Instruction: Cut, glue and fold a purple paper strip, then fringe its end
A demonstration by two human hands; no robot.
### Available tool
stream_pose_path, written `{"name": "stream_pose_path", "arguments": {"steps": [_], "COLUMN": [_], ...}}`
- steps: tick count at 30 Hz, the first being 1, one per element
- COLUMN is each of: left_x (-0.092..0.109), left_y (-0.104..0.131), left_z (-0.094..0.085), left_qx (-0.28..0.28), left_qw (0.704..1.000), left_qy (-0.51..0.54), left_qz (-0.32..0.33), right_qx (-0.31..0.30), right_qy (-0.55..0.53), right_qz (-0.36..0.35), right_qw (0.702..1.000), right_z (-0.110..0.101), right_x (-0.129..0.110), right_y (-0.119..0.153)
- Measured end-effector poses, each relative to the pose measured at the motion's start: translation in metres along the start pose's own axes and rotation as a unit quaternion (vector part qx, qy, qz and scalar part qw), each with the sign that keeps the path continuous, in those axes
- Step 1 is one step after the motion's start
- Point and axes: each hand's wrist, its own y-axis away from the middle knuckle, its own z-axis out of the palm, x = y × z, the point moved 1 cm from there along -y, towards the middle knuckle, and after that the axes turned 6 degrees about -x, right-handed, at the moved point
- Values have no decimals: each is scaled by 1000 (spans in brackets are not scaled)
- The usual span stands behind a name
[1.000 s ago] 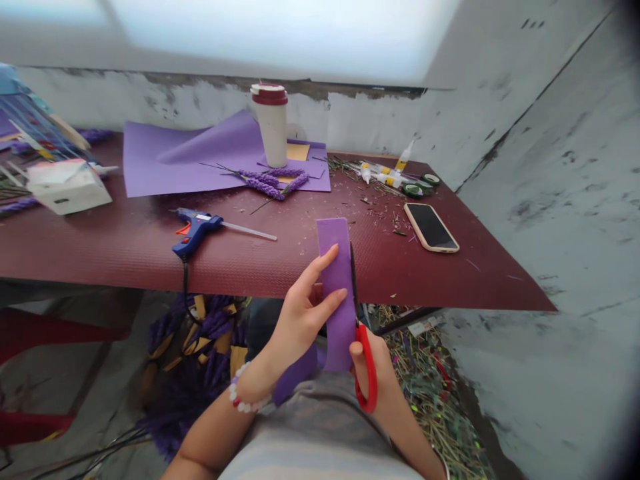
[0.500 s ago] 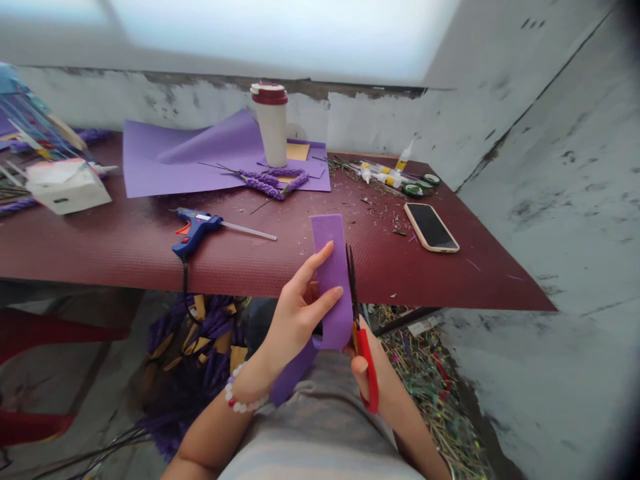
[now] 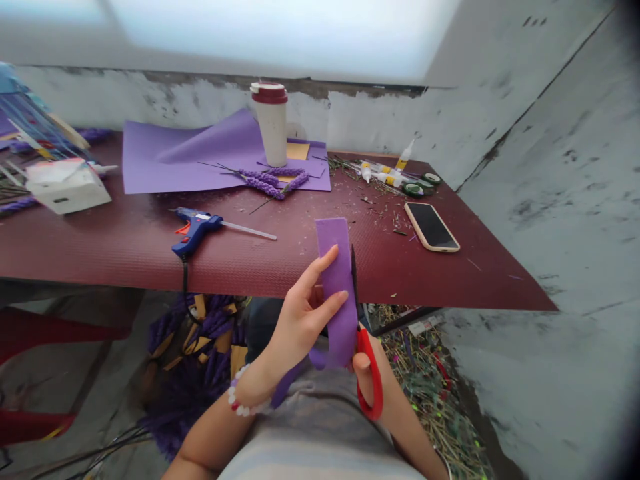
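Observation:
A folded strip of purple foam or paper sheet (image 3: 334, 233) stands upright above the table's front edge. My left hand (image 3: 305, 310) pinches it, with the index finger and thumb across its front face; the other fingers are mostly behind it. The strip's lower end curls back toward my lap. In my right hand (image 3: 367, 367) are red-handled scissors (image 3: 371, 400), my thumb through one loop. Their dark blades point up and away along the strip's right edge, close against it. Whether the blades bite into the strip I cannot tell.
On the dark red table (image 3: 240, 273) lie a blue glue gun (image 3: 197, 230), a phone (image 3: 431, 227), purple sheets (image 3: 185, 157) and fuzzy purple stems (image 3: 270, 183). A lidded cup (image 3: 273, 127), small glue bottles (image 3: 393, 175) and green tape rolls (image 3: 414, 191) stand farther back. Purple bundles (image 3: 200, 340) fill the floor at left.
Both hands have shifted slightly right and toward me with the strip and scissors. The scissor blades, a little apart before, now look closed together.

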Motion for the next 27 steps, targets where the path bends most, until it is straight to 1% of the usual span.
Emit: {"name": "stream_pose_path", "arguments": {"steps": [5,10,16,23,27], "left_x": [1,1,1,1,-1], "left_y": [2,2,1,1,1], "left_z": [1,1,0,-1,-1], "left_qx": [9,7,13,18,7], "left_qw": [1000,1000,999,999,999], "left_qy": [-20,-23,-33,-45,-36], "left_qz": [-4,-5,-2,6,-7], "right_qx": [24,34,20,33,47], "right_qy": [-60,-70,-121,-72,-74], "right_qz": [30,59,101,148,169], "right_qw": [997,995,987,986,982], "right_z": [0,4,7,5,8], "right_x": [-8,-3,4,-4,-8], "right_y": [1,3,7,4,1]}}
